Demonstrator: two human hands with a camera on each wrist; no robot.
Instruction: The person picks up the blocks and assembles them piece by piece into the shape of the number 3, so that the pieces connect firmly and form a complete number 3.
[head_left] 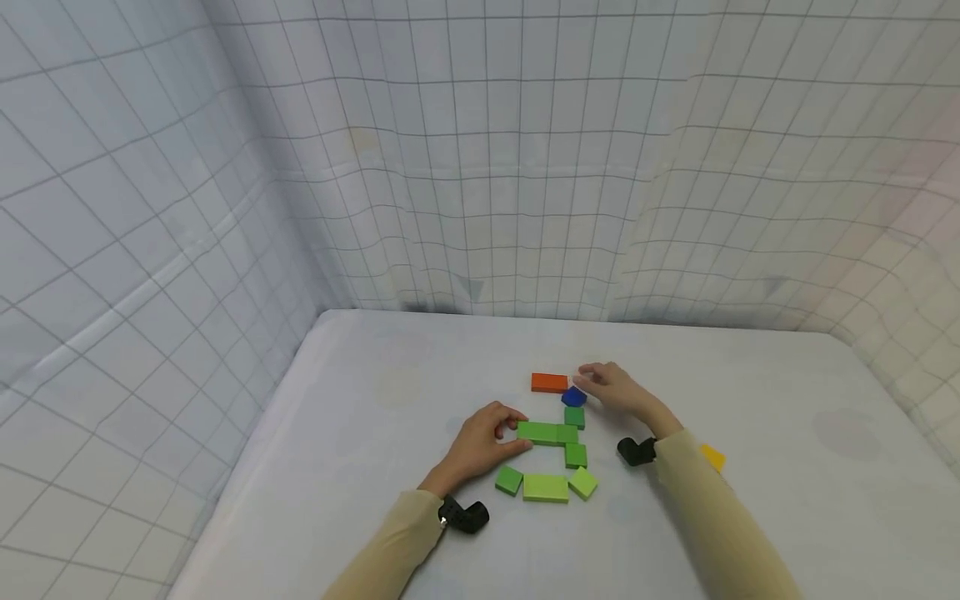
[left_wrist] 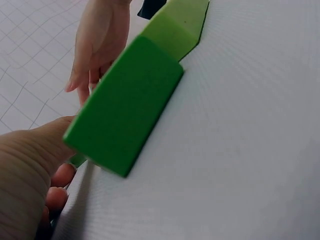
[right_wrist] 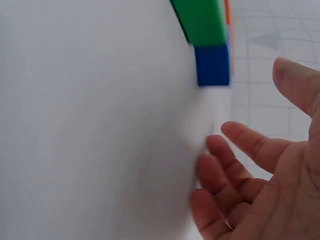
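Note:
My left hand [head_left: 483, 437] pinches the left end of a green rectangular block [head_left: 536, 432] between thumb and fingers. Touching that block's right end is a small green square block [head_left: 567, 434]. In the left wrist view the pinched block is mostly hidden behind my thumb [left_wrist: 50, 137] and a nearer green block [left_wrist: 127, 102]. My right hand [head_left: 613, 389] hovers with relaxed fingers and nothing in them, just right of a blue block [head_left: 574, 397]. The right wrist view shows the blue block [right_wrist: 213, 65] apart from my fingertips [right_wrist: 215, 165].
A red-orange block [head_left: 550, 382] lies beyond the blue one. Dark green [head_left: 574, 417] and green [head_left: 576, 456] squares run down the right side. Nearer me lie a green square [head_left: 508, 480], a lime rectangle [head_left: 545, 488] and a lime square [head_left: 582, 482]. A yellow block [head_left: 712, 457] sits by my right sleeve.

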